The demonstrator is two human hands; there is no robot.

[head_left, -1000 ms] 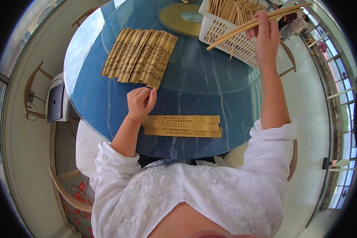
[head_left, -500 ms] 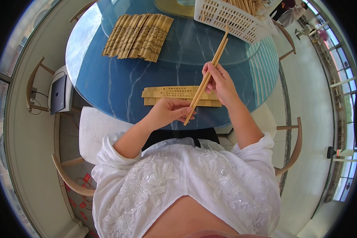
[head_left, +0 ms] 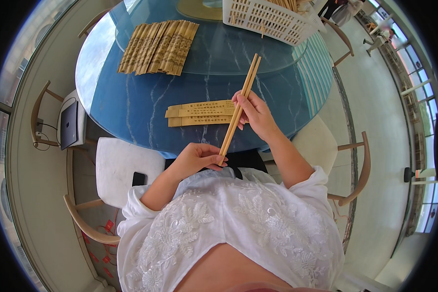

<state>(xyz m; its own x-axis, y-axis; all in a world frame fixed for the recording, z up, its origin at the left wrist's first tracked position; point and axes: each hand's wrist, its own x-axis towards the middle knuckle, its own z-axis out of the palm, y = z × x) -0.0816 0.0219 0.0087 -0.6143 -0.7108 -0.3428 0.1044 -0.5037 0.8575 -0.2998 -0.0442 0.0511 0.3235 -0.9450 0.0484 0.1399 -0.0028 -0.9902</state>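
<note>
A pair of light wooden chopsticks (head_left: 248,78) slants up from near my lap over the table's near edge, the two sticks almost side by side. The fingertips of my left hand (head_left: 192,159) pinch their lower ends. Higher up, around the middle, my right hand (head_left: 257,114) grips them between thumb and fingers. Behind my hands, a few flat yellow-brown paper chopstick sleeves (head_left: 199,112) with dark print lie overlapped on the table, their right ends partly hidden by my right hand and the chopsticks.
A row of filled-looking paper sleeves (head_left: 158,47) lies at the far left of the round blue marbled table (head_left: 146,104). A white slotted basket (head_left: 272,22) with many chopsticks stands at the far right. A phone (head_left: 139,178) rests on a white seat; a laptop (head_left: 69,125) is at left.
Both hands have drawn the chopsticks closer to my body, and their far tips now lie more even. The view has shifted a little, bringing the phone into sight.
</note>
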